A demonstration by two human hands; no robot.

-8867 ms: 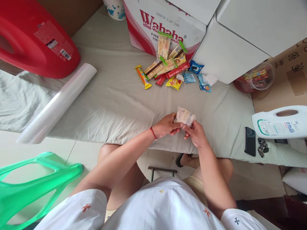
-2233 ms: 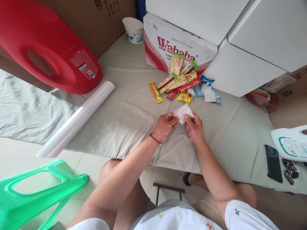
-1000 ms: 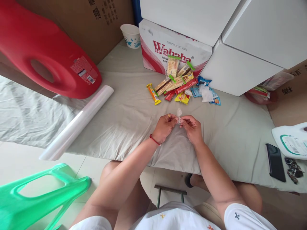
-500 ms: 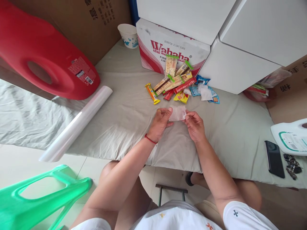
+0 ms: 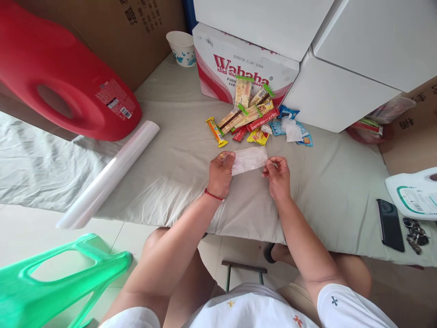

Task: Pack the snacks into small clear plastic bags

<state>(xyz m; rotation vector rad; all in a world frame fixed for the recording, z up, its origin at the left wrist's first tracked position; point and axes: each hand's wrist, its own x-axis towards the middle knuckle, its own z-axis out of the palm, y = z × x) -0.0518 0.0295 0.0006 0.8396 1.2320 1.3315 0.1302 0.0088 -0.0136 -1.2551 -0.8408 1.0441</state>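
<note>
while snacks (image 5: pixel 251 120) lie beyond, left hand (image 5: pixel 220 173) and right hand (image 5: pixel 278 175) pinch a clear wrapper (image 5: pixel 249 159).

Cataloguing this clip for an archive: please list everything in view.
film piece: one, clear, held taut over the sheet
Wahaha carton: one, white and red, far side
snack packets: one pile, mixed colours, before the carton
white boxes: several, white, right of carton
paper cup: one, white and blue, left of carton
red jug: one, red, far left
film roll: one, clear, beside red jug
stool: one, green, bottom left
phone: one, black, right side
keys: one bunch, dark, beside phone
white jug: one, white, right edge
left hand: one, grips the film's left end
right hand: one, fingers pinch its right end
</note>
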